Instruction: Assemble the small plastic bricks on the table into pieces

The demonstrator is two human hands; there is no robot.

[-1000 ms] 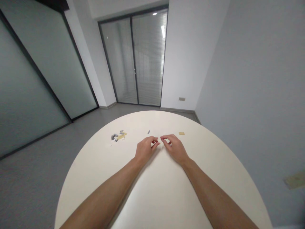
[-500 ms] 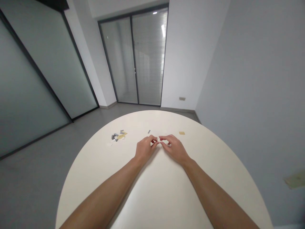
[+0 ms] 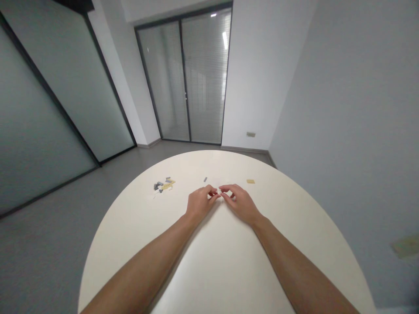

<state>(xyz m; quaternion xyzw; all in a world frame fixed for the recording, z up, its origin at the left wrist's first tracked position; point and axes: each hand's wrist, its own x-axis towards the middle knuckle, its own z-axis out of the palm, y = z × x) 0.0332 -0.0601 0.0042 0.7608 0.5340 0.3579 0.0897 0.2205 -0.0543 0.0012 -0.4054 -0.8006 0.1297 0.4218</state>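
Note:
Between my fingertips is a small white piece [image 3: 219,191], too small and too covered to make out its exact kind. My left hand [image 3: 199,201] pinches it from the left, and my right hand [image 3: 241,203] grips it from the right. The two hands almost meet just above the table. Beyond my left fingertips lies a small grey piece [image 3: 205,179]. A flat tan piece [image 3: 250,181] rests past my right hand.
A loose pile of small grey, yellow, dark and white pieces [image 3: 163,185] lies on the left of the round white table [image 3: 216,261]. Behind the table's far edge stands a glass door [image 3: 204,87]; a grey wall [image 3: 353,131] rises on the right.
Both hands keep nearly the same pose around the white piece, with the fingertips shifting only slightly. The pile and the loose pieces have not moved on the table.

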